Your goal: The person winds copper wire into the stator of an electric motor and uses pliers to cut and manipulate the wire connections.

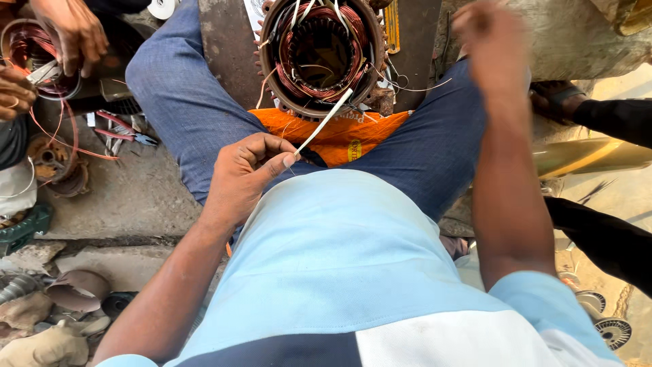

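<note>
left hand (248, 173): curled nearly closed, near centre; a thin white strip (324, 121) is pinched between thumb and forefinger.
white strip: held taut, slanted up and right from the fingers to the near rim of the motor stator (319, 54); the far end is seen touching the windings, how it is fixed cannot be told.
motor stator: far centre, between the knees, round metal housing with copper windings (299, 71) around a dark bore; top edge cut off by the frame, bore interior too dark to read.
loose leads: thin pale wires are seen straggling right from the stator; ends hard to follow.
right hand (492, 44): raised far right, heavily blurred; whether the fingers are open or closed, and whether anything is held, cannot be told.
orange cloth (346, 136): laid on the lap just near of the stator, partly hidden by the strip and the shirt.
blue shirt (339, 272): fills the near centre, the lap below is hidden.
other person's hands (64, 30): far left, cut off by the frame, placed on a second coil (27, 51) of reddish wire; grip unclear.
pliers (125, 129): red handles, on the ground left, beside the left knee.
clutter near left: grey rubble and a brown cup-like piece (78, 289), shapes hard to identify.
right edge: a dark sleeve (611, 119) and a sandalled foot (560, 98) are partly seen, owner out of view.
</note>
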